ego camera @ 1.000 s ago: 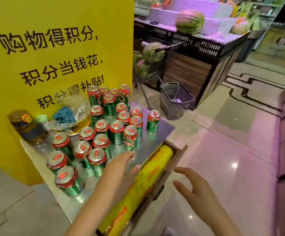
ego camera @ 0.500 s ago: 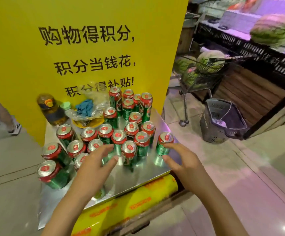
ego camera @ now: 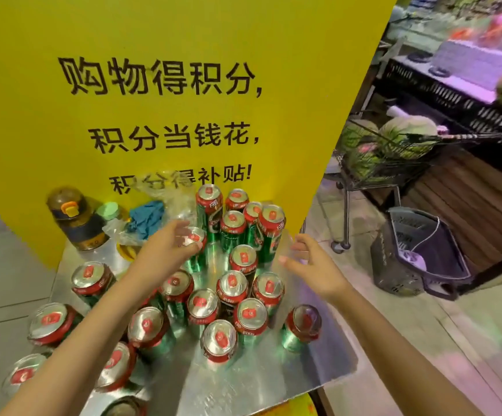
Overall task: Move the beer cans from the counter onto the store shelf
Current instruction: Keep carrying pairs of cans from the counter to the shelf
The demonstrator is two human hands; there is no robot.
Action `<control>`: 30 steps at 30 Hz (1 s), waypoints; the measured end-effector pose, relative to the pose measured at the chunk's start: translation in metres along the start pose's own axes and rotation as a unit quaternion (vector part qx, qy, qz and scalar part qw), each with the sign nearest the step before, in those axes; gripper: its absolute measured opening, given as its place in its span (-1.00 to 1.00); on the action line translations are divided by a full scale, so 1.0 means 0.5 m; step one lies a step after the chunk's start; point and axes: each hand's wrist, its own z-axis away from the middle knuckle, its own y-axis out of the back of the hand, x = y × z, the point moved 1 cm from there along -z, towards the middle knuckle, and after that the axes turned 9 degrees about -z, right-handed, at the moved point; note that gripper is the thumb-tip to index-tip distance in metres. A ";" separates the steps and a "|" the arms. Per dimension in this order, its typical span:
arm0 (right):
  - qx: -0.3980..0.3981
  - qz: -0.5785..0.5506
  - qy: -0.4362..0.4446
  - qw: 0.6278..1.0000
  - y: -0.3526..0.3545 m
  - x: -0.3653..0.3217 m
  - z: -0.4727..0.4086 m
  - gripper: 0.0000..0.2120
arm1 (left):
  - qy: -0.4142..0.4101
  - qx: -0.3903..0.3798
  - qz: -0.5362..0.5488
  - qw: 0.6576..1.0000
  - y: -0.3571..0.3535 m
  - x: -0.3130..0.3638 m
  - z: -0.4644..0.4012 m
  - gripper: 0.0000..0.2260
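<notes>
My left hand (ego camera: 168,250) is out over the middle of the frame, fingers curling around the top of one can (ego camera: 195,240); I judge it's just closing there, thumb and fingertips at the rim, though blur keeps me from saying the grip is firm. My right hand (ego camera: 309,265) is spread, fingers apart and holding nothing, just right of centre beside the tall can (ego camera: 270,232) at the back of the cluster. I read that as lining up a second pick, one can per hand to save trips.

Around my hands, the cans (ego camera: 231,291) stand upright on the shiny counter (ego camera: 273,382), packed close in the centre and lower left, with one loner (ego camera: 302,325) off at the lower right. Tops up, tabs showing, so each is easy to take from above. None is on a shelf yet; no shelf shows in this view.

Further out, at centre left against the yellow sign (ego camera: 159,85), sit a bottle (ego camera: 75,219), a plastic bag (ego camera: 168,199) and a blue cloth (ego camera: 146,216), pushed back out of the way of the cans. On the right of the frame, a cart of watermelons (ego camera: 393,145) and a grey basket (ego camera: 417,253) stand on the floor.
</notes>
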 end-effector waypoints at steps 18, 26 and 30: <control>0.037 -0.103 0.023 0.994 -0.062 0.075 -0.234 -0.22 | -0.058 -0.056 -0.064 0.995 -0.054 -0.039 -0.322 -0.27; 0.079 -0.111 0.009 0.991 -0.063 0.067 -0.229 -0.31 | -0.063 0.019 -0.012 0.998 -0.073 -0.073 -0.335 -0.38; 0.108 -0.142 0.005 0.984 -0.064 0.053 -0.214 -0.37 | -0.055 0.072 0.018 0.996 -0.091 -0.075 -0.315 -0.42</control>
